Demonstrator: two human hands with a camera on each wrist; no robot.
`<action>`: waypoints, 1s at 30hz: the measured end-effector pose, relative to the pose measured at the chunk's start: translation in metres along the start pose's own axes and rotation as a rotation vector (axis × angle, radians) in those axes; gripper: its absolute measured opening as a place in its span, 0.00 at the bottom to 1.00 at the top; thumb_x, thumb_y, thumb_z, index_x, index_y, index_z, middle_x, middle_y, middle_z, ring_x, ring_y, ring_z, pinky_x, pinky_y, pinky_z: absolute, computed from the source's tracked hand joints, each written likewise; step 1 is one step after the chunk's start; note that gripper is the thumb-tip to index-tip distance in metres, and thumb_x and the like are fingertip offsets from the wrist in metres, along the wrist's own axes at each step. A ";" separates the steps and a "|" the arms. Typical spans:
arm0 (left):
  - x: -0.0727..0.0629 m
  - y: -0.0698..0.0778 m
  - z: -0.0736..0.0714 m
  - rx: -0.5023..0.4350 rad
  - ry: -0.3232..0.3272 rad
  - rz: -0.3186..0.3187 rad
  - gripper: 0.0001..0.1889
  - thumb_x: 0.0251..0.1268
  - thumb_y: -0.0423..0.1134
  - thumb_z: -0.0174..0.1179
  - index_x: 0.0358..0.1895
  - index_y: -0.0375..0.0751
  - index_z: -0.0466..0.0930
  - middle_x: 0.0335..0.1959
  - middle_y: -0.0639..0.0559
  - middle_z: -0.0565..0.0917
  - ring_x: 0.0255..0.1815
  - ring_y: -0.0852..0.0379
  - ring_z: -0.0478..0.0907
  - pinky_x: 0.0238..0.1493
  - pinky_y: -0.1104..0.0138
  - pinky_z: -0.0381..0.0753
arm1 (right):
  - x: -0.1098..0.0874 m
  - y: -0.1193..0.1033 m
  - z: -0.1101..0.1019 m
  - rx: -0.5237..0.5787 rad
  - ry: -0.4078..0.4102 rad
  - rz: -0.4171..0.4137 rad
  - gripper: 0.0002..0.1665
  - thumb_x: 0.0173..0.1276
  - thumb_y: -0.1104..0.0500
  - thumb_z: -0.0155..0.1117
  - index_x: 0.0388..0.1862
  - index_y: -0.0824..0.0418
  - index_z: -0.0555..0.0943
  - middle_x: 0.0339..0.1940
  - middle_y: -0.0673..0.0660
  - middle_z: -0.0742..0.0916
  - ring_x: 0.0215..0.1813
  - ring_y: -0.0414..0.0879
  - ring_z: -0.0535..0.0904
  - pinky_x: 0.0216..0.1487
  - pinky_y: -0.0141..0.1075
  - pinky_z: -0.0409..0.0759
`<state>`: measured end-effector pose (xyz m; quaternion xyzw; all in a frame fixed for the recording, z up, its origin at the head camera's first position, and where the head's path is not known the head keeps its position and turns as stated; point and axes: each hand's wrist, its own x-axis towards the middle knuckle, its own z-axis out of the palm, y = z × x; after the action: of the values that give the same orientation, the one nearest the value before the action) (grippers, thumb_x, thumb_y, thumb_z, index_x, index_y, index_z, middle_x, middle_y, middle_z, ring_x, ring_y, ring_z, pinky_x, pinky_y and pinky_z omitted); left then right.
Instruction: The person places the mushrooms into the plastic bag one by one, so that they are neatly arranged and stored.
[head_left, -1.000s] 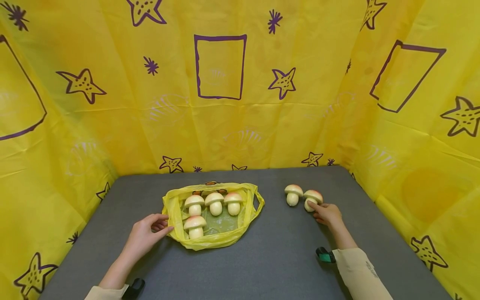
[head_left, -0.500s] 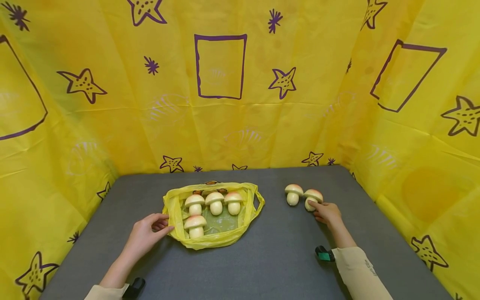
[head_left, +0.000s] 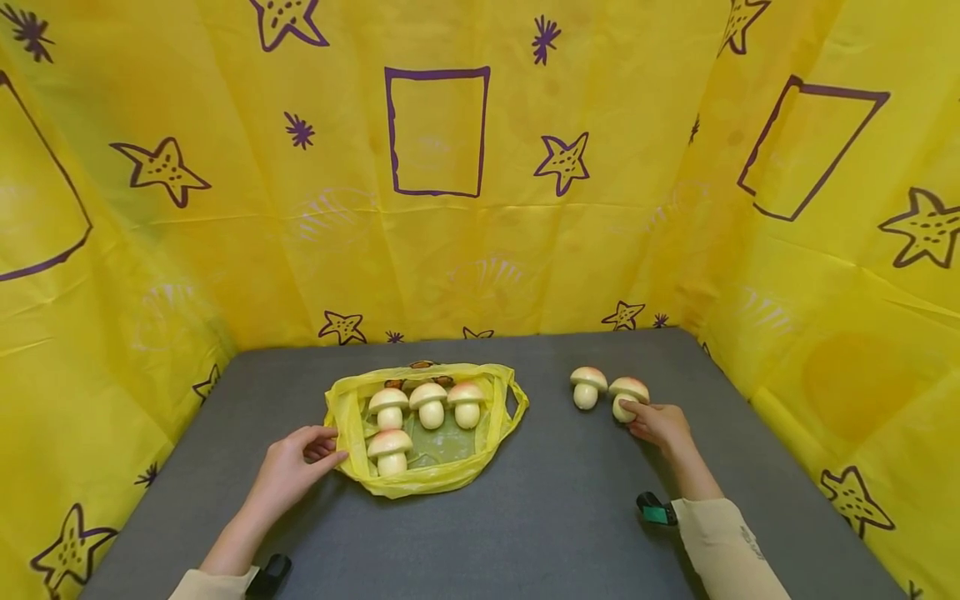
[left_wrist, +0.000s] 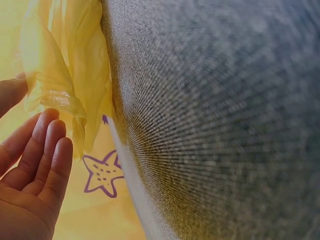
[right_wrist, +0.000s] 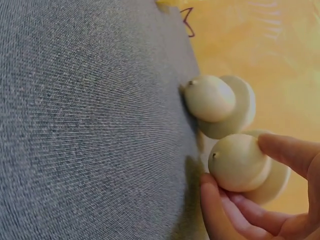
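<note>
A yellow plastic bag [head_left: 491,450] lies spread with its mouth up, and several toy mushrooms [head_left: 431,412] with cream stems and reddish caps sit in it. At the bag's left rim, my left hand [head_left: 288,471] holds the plastic between thumb and fingers; in the left wrist view a fold of the bag [left_wrist: 50,75] runs between them. To the right, my right hand [head_left: 663,429] pinches a toy mushroom [right_wrist: 237,162] by its stem, thumb and fingers on opposite sides. Another toy mushroom [head_left: 587,388] stands just left of the pinched one.
Everything lies on a grey cloth-covered table [head_left: 480,550]. Yellow curtains [head_left: 480,267] printed with purple stars and frames enclose its back and sides. Orange-brown marks [head_left: 422,364] show at the bag's back edge.
My right hand and the pinched mushroom have shifted very slightly to the right. The left hand and the bag keep their places.
</note>
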<state>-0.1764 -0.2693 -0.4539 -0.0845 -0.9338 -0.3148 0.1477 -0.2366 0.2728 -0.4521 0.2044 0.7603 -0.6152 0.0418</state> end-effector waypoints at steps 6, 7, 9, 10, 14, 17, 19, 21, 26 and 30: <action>0.000 -0.001 0.001 -0.001 0.003 0.007 0.16 0.48 0.40 0.73 0.41 0.37 0.83 0.29 0.54 0.82 0.28 0.66 0.77 0.30 0.71 0.80 | -0.007 -0.004 -0.004 0.027 -0.014 -0.023 0.34 0.61 0.53 0.69 0.52 0.81 0.73 0.23 0.50 0.86 0.28 0.38 0.84 0.37 0.33 0.84; 0.000 -0.001 0.001 -0.002 0.003 0.007 0.16 0.48 0.40 0.73 0.41 0.37 0.83 0.29 0.54 0.82 0.28 0.67 0.77 0.30 0.71 0.80 | -0.008 -0.004 -0.005 0.029 -0.013 -0.030 0.34 0.61 0.53 0.69 0.52 0.81 0.73 0.23 0.50 0.86 0.28 0.38 0.85 0.37 0.33 0.84; 0.000 -0.001 0.001 -0.004 0.004 0.009 0.16 0.48 0.39 0.73 0.41 0.38 0.83 0.29 0.54 0.82 0.28 0.67 0.77 0.30 0.71 0.80 | -0.010 -0.006 -0.006 0.020 -0.014 -0.048 0.34 0.61 0.52 0.68 0.52 0.82 0.73 0.24 0.50 0.86 0.28 0.38 0.85 0.38 0.33 0.84; 0.000 0.000 0.001 -0.004 0.004 0.008 0.16 0.48 0.40 0.73 0.41 0.38 0.83 0.29 0.54 0.82 0.28 0.67 0.77 0.30 0.71 0.80 | -0.011 -0.006 -0.006 0.012 -0.017 -0.056 0.35 0.62 0.52 0.68 0.52 0.82 0.73 0.24 0.50 0.86 0.29 0.38 0.85 0.38 0.33 0.84; 0.001 0.001 0.001 -0.009 0.005 0.013 0.16 0.49 0.40 0.72 0.41 0.37 0.83 0.29 0.54 0.82 0.28 0.68 0.76 0.30 0.71 0.80 | -0.014 -0.010 -0.008 -0.017 -0.017 -0.080 0.36 0.61 0.50 0.68 0.52 0.81 0.73 0.25 0.50 0.86 0.30 0.38 0.85 0.40 0.34 0.84; 0.001 0.002 0.000 -0.012 0.009 0.015 0.16 0.49 0.40 0.72 0.40 0.37 0.83 0.29 0.53 0.82 0.28 0.68 0.76 0.30 0.71 0.79 | -0.018 -0.013 -0.007 -0.031 -0.020 -0.091 0.37 0.61 0.49 0.68 0.53 0.80 0.73 0.27 0.50 0.86 0.32 0.39 0.86 0.43 0.36 0.84; 0.001 0.003 0.000 -0.015 0.010 0.017 0.16 0.49 0.40 0.72 0.40 0.36 0.83 0.29 0.53 0.82 0.27 0.68 0.76 0.30 0.72 0.79 | -0.020 -0.016 -0.007 -0.033 -0.025 -0.097 0.37 0.61 0.49 0.68 0.54 0.80 0.73 0.28 0.50 0.87 0.34 0.39 0.86 0.44 0.37 0.83; 0.001 0.003 0.000 -0.019 0.014 0.014 0.16 0.49 0.40 0.72 0.40 0.36 0.83 0.29 0.53 0.82 0.27 0.67 0.77 0.30 0.72 0.79 | -0.022 -0.018 -0.005 -0.036 -0.032 -0.106 0.38 0.61 0.49 0.68 0.55 0.80 0.73 0.29 0.51 0.87 0.35 0.40 0.86 0.45 0.37 0.83; 0.001 0.004 -0.001 -0.023 0.017 0.016 0.16 0.50 0.40 0.72 0.41 0.36 0.83 0.29 0.53 0.82 0.28 0.67 0.77 0.30 0.71 0.79 | -0.027 -0.026 0.001 -0.025 -0.058 -0.129 0.38 0.62 0.50 0.68 0.57 0.81 0.71 0.30 0.53 0.87 0.34 0.39 0.86 0.42 0.34 0.84; 0.001 0.004 0.000 -0.019 0.018 0.015 0.16 0.50 0.40 0.72 0.41 0.36 0.83 0.29 0.53 0.82 0.28 0.67 0.77 0.30 0.70 0.80 | -0.030 -0.032 0.007 -0.023 -0.075 -0.144 0.38 0.62 0.50 0.68 0.56 0.81 0.71 0.31 0.55 0.88 0.32 0.38 0.86 0.40 0.33 0.84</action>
<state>-0.1764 -0.2661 -0.4507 -0.0903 -0.9287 -0.3232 0.1576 -0.2221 0.2532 -0.4151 0.1253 0.7780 -0.6150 0.0283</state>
